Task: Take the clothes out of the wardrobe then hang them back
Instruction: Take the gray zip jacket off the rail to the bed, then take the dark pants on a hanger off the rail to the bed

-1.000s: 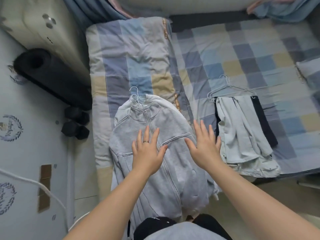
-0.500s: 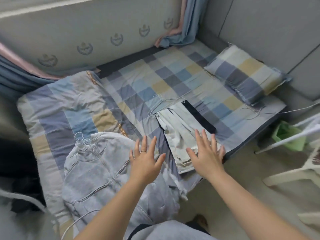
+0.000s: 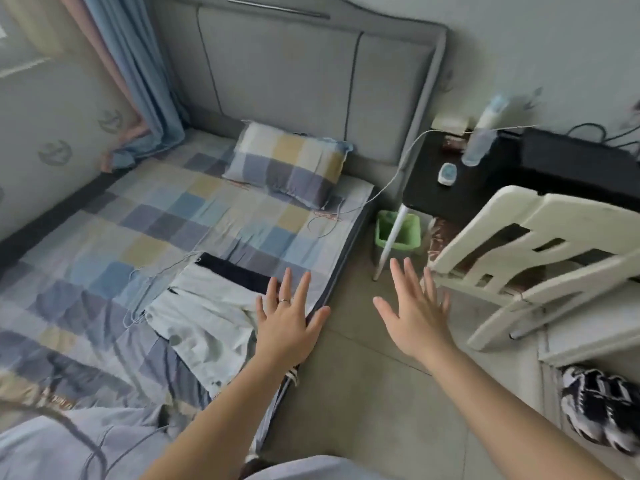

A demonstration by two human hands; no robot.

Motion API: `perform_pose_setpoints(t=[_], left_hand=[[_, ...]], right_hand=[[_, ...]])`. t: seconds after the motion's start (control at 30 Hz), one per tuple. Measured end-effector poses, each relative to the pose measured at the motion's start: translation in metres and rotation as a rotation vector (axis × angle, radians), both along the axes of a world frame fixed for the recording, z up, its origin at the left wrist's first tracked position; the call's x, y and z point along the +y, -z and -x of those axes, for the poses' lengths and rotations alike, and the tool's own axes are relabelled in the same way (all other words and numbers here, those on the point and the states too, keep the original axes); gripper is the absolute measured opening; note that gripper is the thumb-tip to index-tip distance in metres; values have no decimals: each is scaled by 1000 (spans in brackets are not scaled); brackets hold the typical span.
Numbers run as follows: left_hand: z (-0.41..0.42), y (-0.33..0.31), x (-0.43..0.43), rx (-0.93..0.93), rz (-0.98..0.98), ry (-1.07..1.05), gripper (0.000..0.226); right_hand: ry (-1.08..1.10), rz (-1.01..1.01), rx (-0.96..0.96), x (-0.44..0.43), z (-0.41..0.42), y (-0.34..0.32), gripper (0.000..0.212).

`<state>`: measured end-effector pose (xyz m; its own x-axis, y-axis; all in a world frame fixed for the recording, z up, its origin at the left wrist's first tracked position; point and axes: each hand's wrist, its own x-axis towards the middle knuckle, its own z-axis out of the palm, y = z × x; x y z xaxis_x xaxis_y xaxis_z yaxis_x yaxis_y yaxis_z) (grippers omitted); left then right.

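Observation:
Pale green-grey trousers [image 3: 204, 317] with a black garment [image 3: 235, 271] lie on a wire hanger [image 3: 152, 289] near the bed's right edge. The grey zip jacket [image 3: 79, 445] shows only as a blurred patch at the bottom left. My left hand [image 3: 285, 327], wearing a ring, hovers with fingers spread over the bed edge beside the trousers. My right hand [image 3: 414, 320] is spread flat in the air above the floor. Neither hand holds anything. No wardrobe is in view.
The bed [image 3: 145, 220] has a checked sheet and a checked pillow [image 3: 287, 164] by a grey headboard. A white chair [image 3: 540, 258], a black side table [image 3: 450, 188] with bottles, a green bin [image 3: 398, 230] and sneakers [image 3: 602, 410] stand to the right.
My view has swung right, from the jacket to the trousers and on to the bedside floor. Both hands stayed spread and empty, now past the bed's edge.

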<state>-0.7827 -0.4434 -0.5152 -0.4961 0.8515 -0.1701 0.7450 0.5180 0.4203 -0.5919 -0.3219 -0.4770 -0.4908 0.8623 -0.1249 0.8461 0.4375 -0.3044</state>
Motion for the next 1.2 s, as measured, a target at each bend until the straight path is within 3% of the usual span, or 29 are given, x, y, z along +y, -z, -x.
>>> perform_pose_setpoints(t=[0.5,0.73,0.97,1.2], left_hand=[[-219,-54,318,103,-196,917,73],[-340,-117,438,88,-340,1378,73],[-485,-195,492,-39,-609,1624,81],[-619,-280,501,-246,-792,1772,77]], right_hand=[[744,-174,-7,127,-242,-50,70],[1121,-269,-89,166,-321,-98,70],[1394,-452,-236,166,-393,-161,77],[1469,-665,-407,155,-472,-248,71]])
